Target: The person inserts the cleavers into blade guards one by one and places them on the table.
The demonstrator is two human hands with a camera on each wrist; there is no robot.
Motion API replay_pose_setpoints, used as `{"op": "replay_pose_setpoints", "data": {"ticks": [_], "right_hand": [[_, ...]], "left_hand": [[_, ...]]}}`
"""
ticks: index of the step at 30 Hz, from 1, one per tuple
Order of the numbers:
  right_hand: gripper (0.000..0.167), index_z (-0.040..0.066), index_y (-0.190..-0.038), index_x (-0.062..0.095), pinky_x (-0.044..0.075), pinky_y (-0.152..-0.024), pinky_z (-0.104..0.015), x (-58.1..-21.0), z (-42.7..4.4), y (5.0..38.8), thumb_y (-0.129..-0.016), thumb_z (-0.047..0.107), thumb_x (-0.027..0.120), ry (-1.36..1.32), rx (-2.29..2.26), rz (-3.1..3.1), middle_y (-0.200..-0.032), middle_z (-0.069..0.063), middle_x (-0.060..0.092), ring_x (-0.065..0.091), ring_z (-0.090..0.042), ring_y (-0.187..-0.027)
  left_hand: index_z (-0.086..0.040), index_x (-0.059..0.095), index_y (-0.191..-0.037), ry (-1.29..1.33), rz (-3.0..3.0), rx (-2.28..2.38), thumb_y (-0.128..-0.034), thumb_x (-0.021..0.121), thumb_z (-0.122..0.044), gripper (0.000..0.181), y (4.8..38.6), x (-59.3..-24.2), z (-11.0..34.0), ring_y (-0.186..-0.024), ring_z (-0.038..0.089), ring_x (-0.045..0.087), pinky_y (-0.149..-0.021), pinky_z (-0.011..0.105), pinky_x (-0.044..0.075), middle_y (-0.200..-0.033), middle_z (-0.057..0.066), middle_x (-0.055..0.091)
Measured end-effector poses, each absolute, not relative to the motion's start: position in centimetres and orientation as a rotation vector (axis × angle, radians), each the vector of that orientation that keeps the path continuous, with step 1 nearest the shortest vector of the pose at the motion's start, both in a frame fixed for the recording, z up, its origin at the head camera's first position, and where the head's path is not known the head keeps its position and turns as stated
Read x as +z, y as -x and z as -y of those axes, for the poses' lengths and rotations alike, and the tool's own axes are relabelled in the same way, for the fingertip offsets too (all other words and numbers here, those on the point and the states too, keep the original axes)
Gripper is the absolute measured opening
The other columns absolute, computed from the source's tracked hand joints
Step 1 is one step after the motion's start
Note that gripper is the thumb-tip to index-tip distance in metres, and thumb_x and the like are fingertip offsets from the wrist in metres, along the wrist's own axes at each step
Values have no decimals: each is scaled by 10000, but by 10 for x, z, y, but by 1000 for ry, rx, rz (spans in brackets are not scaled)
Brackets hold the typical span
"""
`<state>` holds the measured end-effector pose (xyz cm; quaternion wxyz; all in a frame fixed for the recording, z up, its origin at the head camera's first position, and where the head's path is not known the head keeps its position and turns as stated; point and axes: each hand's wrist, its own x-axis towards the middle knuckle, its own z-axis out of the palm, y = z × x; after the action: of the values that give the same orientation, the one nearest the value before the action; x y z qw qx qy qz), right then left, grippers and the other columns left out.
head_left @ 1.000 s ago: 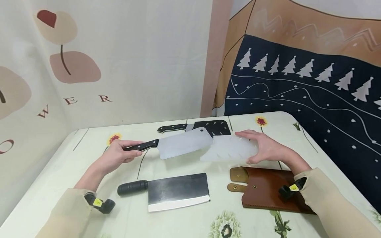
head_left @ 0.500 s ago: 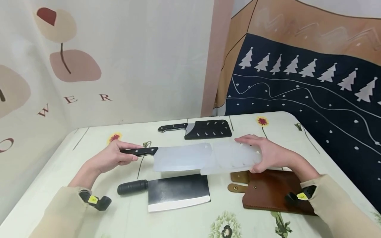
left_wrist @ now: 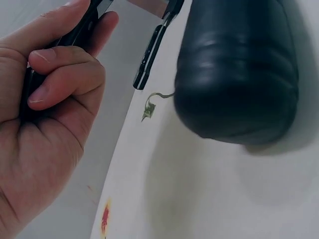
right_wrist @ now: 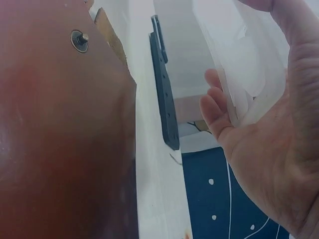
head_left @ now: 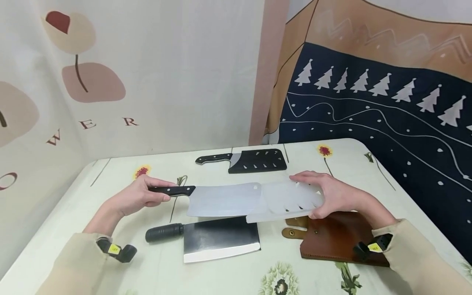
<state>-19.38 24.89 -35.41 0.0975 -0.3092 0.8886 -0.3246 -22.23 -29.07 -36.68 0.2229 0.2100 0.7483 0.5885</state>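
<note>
My left hand grips the black riveted handle of a cleaver, its pale blade level above the table. A translucent white sheath is held by its right end between the thumb and fingers of my right hand. The blade's tip end overlaps the sheath's left end; part of the tip shows through the plastic. In the left wrist view, the fingers of the left hand curl round the handle. The right wrist view shows the right hand around the sheath.
A second cleaver with a thick black handle lies in front, partly under the held pieces. Behind them is a small knife in a black sheath. A brown leather sheath lies at the right, below the right hand, on the flowered tablecloth.
The held cleaver has come down and levelled out, and its tip has entered the sheath's open end. Both hands have moved slightly toward the near side, the sheath lowering as well.
</note>
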Motion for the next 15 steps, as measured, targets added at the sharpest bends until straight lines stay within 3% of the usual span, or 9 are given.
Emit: {"op": "replay_pose_setpoints", "data": {"ticks": [6,12,15], "right_hand": [[889,103,-1470,565,440,-955,-583,-354,-248,195,-652,319,839,914,-967,-2634,-1496,-178,491,476,-380,-1290],[878,62,-1462,560,454,-966,-602,-356,-248,200,-652,265,834,890,-1023,-2667,-1501,-211,484,471,-403,-1293],[881,56,-1460,560,450,-971,-605,-356,-249,202,-648,254,837,867,-1057,-2673,-1505,-218,478,468,-404,-1292]], "left_hand": [[-255,806,-1119,-577,-2077,1636,-905,695,86,418,222,-367,293,-543,88,342,-486,283,257,-801,-16,623],[-229,797,-1123,-575,-2154,1687,-897,705,69,385,219,-363,285,-543,166,253,-503,302,219,-583,-36,333],[-207,794,-1126,-571,-2186,1681,-893,714,58,362,219,-359,281,-542,161,261,-504,284,234,-579,-39,327]]}}
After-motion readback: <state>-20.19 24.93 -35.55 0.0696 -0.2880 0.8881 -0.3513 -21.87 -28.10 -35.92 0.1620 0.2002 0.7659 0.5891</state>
